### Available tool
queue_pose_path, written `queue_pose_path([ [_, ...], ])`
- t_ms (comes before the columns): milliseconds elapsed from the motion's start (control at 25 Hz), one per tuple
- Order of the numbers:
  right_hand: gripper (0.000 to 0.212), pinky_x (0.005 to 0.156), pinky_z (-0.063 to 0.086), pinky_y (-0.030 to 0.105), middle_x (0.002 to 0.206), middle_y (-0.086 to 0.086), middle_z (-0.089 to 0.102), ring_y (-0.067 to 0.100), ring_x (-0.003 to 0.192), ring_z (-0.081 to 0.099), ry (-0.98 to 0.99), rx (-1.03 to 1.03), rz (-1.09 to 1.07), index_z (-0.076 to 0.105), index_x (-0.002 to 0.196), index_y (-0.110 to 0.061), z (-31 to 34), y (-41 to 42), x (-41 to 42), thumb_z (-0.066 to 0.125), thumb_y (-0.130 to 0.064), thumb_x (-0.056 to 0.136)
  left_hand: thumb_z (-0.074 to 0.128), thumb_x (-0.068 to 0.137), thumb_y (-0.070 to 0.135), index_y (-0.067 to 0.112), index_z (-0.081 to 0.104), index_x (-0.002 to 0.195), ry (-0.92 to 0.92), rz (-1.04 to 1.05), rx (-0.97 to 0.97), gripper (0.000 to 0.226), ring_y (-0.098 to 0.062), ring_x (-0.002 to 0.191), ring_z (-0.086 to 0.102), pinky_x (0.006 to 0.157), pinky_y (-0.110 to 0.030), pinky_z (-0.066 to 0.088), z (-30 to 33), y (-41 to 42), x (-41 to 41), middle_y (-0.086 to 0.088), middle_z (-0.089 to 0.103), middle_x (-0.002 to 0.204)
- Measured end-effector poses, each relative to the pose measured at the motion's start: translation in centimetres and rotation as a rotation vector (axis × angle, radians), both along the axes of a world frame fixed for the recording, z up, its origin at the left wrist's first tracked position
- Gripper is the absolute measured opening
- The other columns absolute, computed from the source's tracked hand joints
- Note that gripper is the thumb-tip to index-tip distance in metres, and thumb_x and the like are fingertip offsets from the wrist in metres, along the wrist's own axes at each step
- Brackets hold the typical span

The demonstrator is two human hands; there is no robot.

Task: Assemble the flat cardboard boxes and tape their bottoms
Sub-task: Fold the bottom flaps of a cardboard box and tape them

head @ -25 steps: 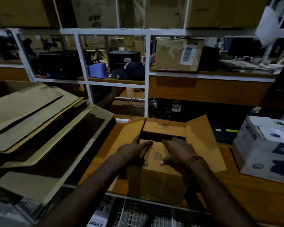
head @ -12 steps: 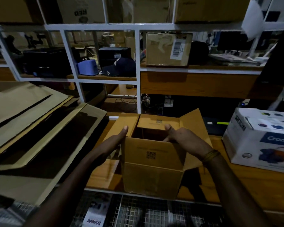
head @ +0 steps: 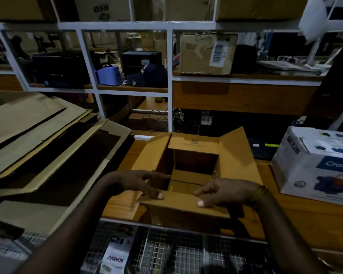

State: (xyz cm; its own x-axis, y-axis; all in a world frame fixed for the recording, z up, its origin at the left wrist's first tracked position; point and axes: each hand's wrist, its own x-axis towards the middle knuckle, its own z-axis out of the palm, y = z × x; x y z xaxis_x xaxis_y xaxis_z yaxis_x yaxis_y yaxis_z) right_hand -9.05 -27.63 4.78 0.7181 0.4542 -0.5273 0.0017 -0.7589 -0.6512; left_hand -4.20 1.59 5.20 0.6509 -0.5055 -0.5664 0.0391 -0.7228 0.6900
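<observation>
The cardboard box (head: 194, 161) stands upright on the wooden desk (head: 297, 218) with its mouth open and its four flaps spread. Both hands lie on the box's near flap (head: 182, 202). The left hand (head: 139, 184) and right hand (head: 226, 192) press it with thumbs and loosely straight fingers, grasping nothing. Flat cardboard sheets (head: 38, 139) are stacked left of the box, and a white carton (head: 315, 165) sits to its right

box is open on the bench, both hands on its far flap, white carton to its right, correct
Not quite. The head view shows the left hand and right hand pressing the near flap, not the far one. The box is open on the bench, with the white carton to its right.
</observation>
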Motion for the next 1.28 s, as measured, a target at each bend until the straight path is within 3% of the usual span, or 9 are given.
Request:
queue_pose_path([
  [80,0.074,0.093,0.042,0.019,0.148,-0.006,0.045,0.013,0.130,0.045,-0.063,-0.097,-0.007,0.044,0.147,-0.025,-1.3,-0.1,-0.1,0.074,-0.045,0.083,0.086,0.068,0.042,0.051,0.042,0.141,-0.125,0.001,0.120,0.085,-0.027,0.149,0.014,0.117,-0.044,0.028,-0.6,-1.1,-0.8,0.007,0.005,0.163],
  [200,0.063,0.095,0.044,0.025,0.139,-0.006,0.056,0.014,0.125,0.052,-0.297,-0.190,-0.003,0.055,0.138,-0.024,-3.1,0.3,-0.4,0.078,-0.036,0.081,0.083,0.071,0.042,0.046,0.043,0.142,-0.450,-0.063,0.398,0.082,-0.027,0.146,0.026,0.113,-0.039,0.035,-2.5,-2.9,-2.3,-0.001,0.000,0.165],
  [400,0.041,0.092,0.048,0.029,0.127,-0.005,0.065,0.016,0.115,0.060,-0.739,-0.277,-0.149,0.067,0.124,-0.023,-4.9,1.5,-2.2,0.077,-0.029,0.084,0.073,0.082,0.033,0.047,0.057,0.128,-0.968,0.072,0.499,0.051,-0.027,0.129,0.049,0.095,-0.037,0.049,-7.1,-4.4,-4.1,-0.001,0.029,0.158],
  [520,0.027,0.090,0.050,0.036,0.113,0.001,0.072,0.024,0.106,0.065,-0.891,-0.193,-0.240,0.074,0.110,-0.020,-6.1,1.9,-3.2,0.077,-0.019,0.083,0.074,0.080,0.027,0.043,0.069,0.114,-1.136,0.171,0.428,0.038,-0.027,0.102,0.063,0.071,-0.031,0.052,-8.4,-5.0,-4.7,0.001,0.062,0.128],
  [680,0.026,0.084,0.045,0.036,0.101,0.000,0.075,0.025,0.098,0.067,-0.938,-0.224,-0.277,0.077,0.101,-0.025,-7.5,1.5,-3.3,0.080,-0.022,0.075,0.084,0.067,0.023,0.038,0.077,0.096,-1.192,0.245,0.343,0.033,-0.022,0.076,0.067,0.050,-0.025,0.044,-9.0,-5.3,-5.3,0.005,0.069,0.093],
  [800,0.022,0.081,0.044,0.029,0.104,-0.007,0.073,0.017,0.096,0.065,-0.924,-0.201,-0.277,0.076,0.105,-0.026,-7.1,1.2,-2.7,0.071,-0.036,0.086,0.073,0.081,0.034,0.040,0.072,0.110,-1.115,0.209,0.396,0.030,-0.023,0.102,0.064,0.075,-0.034,0.051,-8.3,-5.3,-5.0,0.004,0.063,0.121],
  [960,0.036,0.064,0.047,0.029,0.097,-0.007,0.071,0.016,0.084,0.063,-0.828,-0.205,-0.269,0.076,0.098,-0.024,-6.0,0.7,-0.7,0.051,-0.050,0.098,0.051,0.089,0.061,0.043,0.064,0.122,-0.891,0.214,0.408,0.039,-0.024,0.132,0.044,0.105,-0.047,0.033,-7.0,-5.4,-3.1,0.005,0.043,0.150],
  [1120,0.036,0.086,0.049,0.033,0.123,0.004,0.060,0.021,0.111,0.057,-0.801,-0.259,-0.271,0.067,0.123,-0.018,-6.3,-0.4,3.1,0.055,-0.041,0.098,0.050,0.093,0.057,0.041,0.050,0.138,-0.800,0.136,0.513,0.048,-0.037,0.138,0.032,0.109,-0.054,0.032,-7.0,-6.4,0.3,-0.004,0.027,0.159],
  [1280,0.051,0.115,0.027,0.036,0.154,0.005,0.038,0.025,0.148,0.023,-0.747,-0.479,-0.157,0.045,0.147,-0.018,-6.6,-1.1,6.4,0.051,-0.039,0.100,0.056,0.092,0.052,0.038,0.031,0.150,-0.758,-0.047,0.651,0.065,-0.044,0.145,0.014,0.113,-0.058,0.027,-6.6,-7.3,4.2,-0.003,0.005,0.165],
])
